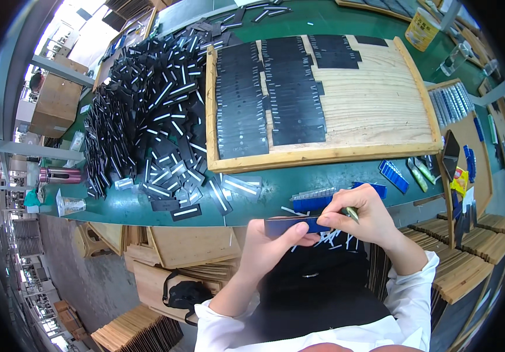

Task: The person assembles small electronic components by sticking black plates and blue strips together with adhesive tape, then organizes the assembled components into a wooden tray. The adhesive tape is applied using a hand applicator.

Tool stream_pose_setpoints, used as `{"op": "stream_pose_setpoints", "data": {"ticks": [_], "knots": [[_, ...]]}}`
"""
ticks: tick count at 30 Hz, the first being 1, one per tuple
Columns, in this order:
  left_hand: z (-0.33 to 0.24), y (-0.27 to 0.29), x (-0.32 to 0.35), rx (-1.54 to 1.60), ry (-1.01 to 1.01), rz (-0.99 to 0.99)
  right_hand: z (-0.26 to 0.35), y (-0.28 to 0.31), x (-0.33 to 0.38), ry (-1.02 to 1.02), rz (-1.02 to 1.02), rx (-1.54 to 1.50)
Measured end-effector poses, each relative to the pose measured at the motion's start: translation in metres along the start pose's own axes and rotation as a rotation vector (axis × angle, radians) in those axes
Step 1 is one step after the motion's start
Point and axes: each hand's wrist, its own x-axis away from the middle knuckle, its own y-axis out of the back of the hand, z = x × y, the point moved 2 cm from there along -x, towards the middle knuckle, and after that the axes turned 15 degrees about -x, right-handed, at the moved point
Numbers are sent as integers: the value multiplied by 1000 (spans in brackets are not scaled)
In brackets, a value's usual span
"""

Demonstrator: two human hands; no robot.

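Just over the table's near edge, my left hand (270, 249) is closed on a dark flat strip (281, 225), with the thumb pressed along its lower side. My right hand (364, 217) meets the strip's right end with thumb and forefinger. A slim green-handled tool (352, 213) is gripped in that same hand, its pointed end sticking out to the lower right; its exact kind is unclear. Right behind my hands lies a blue strip of small labels (311, 202). Small white slips (335, 239) are scattered on the dark cloth over my lap.
A wooden-rimmed board (375, 105) bears rows of black pieces (240, 100). To its left rises a big heap of black pieces with white stripes (147, 100). Green-handled tools (420, 175) and a blue label strip (394, 176) lie right; a pink metal flask (60, 175) is far left.
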Motion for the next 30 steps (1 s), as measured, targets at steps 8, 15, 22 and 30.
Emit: {"op": "stream_pose_setpoints", "data": {"ticks": [8, 15, 22, 30], "knots": [[-35, -8, -13, -82, -6, -127, 8, 20, -12, -179, -33, -145], [-70, -5, -27, -1323, -866, -229, 32, 25, -27, -233, -6, -121], [-56, -1, -27, -855, -612, -328, 42, 26, -32, 23, 256, -75], [-16, -4, -44, 284, -305, -63, 28, 22, -47, 565, 114, 352]]}}
